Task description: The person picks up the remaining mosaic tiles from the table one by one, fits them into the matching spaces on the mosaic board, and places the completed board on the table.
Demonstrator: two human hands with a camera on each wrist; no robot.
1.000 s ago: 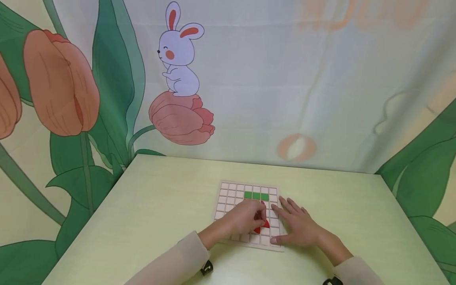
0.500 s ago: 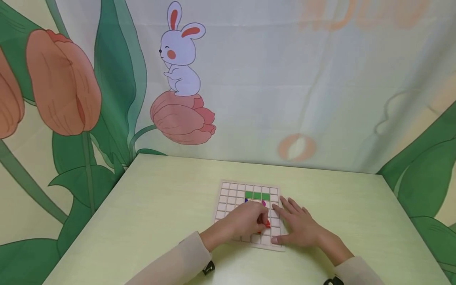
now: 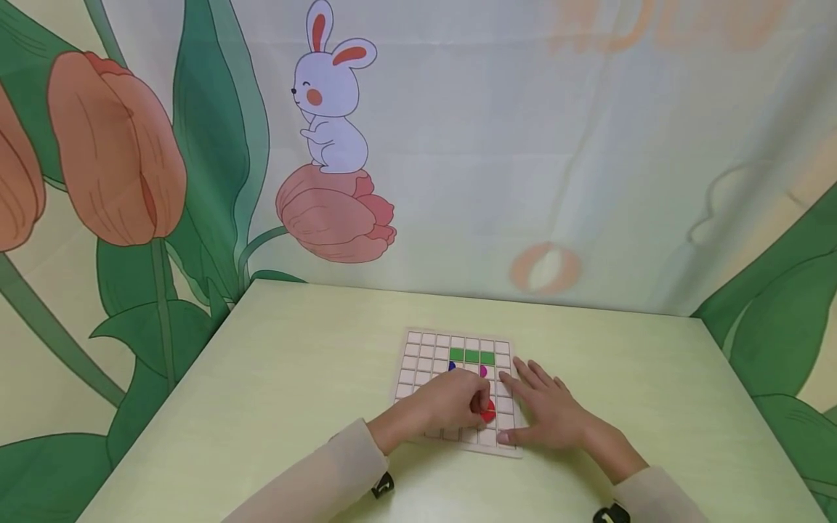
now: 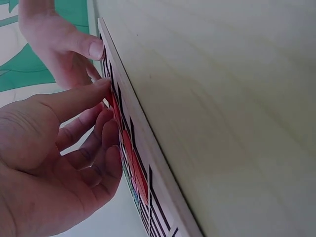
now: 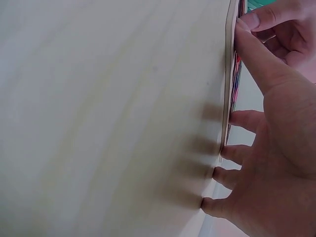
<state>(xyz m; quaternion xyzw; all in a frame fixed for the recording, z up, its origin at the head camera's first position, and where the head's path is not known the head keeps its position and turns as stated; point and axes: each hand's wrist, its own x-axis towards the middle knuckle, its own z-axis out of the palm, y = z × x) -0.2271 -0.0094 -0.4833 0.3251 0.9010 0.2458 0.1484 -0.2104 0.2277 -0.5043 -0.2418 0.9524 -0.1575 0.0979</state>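
Note:
A pale square board [image 3: 407, 363] marked with a grid of cells lies on the table, with small coloured tiles on it. My left hand [image 3: 445, 399] reaches over its middle, thumb and fingertips bent together at a red tile with a rounded edge [image 3: 487, 411]. In the left wrist view the thumb and fingers pinch that red tile [image 4: 114, 101] close against the board, while another red tile [image 4: 136, 165] lies farther along. My right hand [image 3: 552, 410] rests spread at the board's right edge, its thumb touching the near right corner. The left hand hides part of the grid.
Three green tiles [image 3: 471, 357] form a row near the board's far side. Below them show a blue tile [image 3: 452, 366] and a magenta tile [image 3: 483, 371]. The pale table [image 3: 314, 349] ends at a hanging cloth [image 3: 458, 181] printed with a rabbit and tulips.
The left fingers have shifted slightly right with the lower red tile, so the red shapes now sit together as one rounder patch. The right hand stays in place.

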